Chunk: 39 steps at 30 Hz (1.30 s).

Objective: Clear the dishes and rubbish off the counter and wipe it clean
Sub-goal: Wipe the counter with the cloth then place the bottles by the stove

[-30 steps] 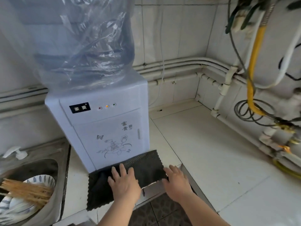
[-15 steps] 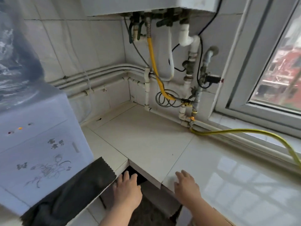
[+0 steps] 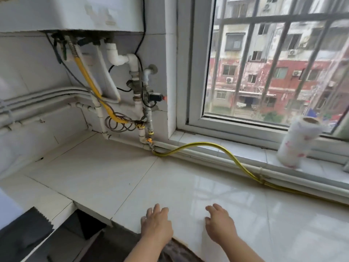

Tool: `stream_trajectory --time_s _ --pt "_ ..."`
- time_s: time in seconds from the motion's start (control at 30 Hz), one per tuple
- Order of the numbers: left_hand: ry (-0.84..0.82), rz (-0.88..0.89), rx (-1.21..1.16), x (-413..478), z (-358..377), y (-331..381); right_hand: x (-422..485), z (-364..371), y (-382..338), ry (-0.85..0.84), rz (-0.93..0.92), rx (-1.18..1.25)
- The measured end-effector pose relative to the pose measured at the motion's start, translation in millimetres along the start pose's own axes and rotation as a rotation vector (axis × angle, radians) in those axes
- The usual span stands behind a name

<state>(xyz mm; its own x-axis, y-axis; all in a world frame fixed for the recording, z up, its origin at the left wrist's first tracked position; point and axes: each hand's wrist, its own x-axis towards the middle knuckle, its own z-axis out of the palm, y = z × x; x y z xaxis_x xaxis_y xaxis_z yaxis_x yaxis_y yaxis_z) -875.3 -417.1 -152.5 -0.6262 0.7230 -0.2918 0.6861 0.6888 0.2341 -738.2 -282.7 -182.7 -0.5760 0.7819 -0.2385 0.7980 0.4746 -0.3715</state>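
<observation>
Presently the left hand [image 3: 156,225] and right hand [image 3: 220,225] spread open, empty, at the glossy white counter [image 3: 132,167].

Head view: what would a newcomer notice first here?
The yellow hose snakes from the corner pipes along the back of the counter, under the barred window. A paper roll stands on the sill at right. At the bottom, the left hand and right hand spread open over the glossy counter.

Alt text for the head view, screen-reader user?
Bare left hand and right hand, both open, over the front edge of a glossy white counter. A dark cloth at far left; yellow hose and paper roll by the window.
</observation>
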Motion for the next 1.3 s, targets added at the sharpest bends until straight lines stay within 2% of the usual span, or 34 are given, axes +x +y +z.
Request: stream_trajectory --time_s 0.17,0.37,0.53,0.8,0.87,1.03,1.1,1.17,1.3 --pt "-0.081 0.092 0.054 -5 30 90 -14 -28 81 0.035 0.057 0.014" --pt "-0.260 0.104 0.172 -13 59 156 -30 -50 158 0.056 0.157 0.059" --pt "-0.203 0.093 0.187 -4 60 185 -39 -55 186 0.067 0.207 0.060" --pt "0.002 0.214 -0.010 49 34 243 -39 -64 200 0.071 0.250 0.084" --pt "-0.003 0.200 -0.167 65 24 260 -36 -72 202 0.083 0.272 0.078" --pt "-0.087 0.144 -0.744 109 0 297 -18 -87 201 0.128 0.327 0.096" --pt "-0.080 0.149 -0.881 123 -6 305 -11 -88 195 0.130 0.338 0.111" --pt "-0.040 0.197 -0.887 132 -12 310 -6 -87 192 0.129 0.344 0.115" --pt "0.106 0.198 -0.677 143 -14 313 3 -82 190 0.124 0.373 0.111"
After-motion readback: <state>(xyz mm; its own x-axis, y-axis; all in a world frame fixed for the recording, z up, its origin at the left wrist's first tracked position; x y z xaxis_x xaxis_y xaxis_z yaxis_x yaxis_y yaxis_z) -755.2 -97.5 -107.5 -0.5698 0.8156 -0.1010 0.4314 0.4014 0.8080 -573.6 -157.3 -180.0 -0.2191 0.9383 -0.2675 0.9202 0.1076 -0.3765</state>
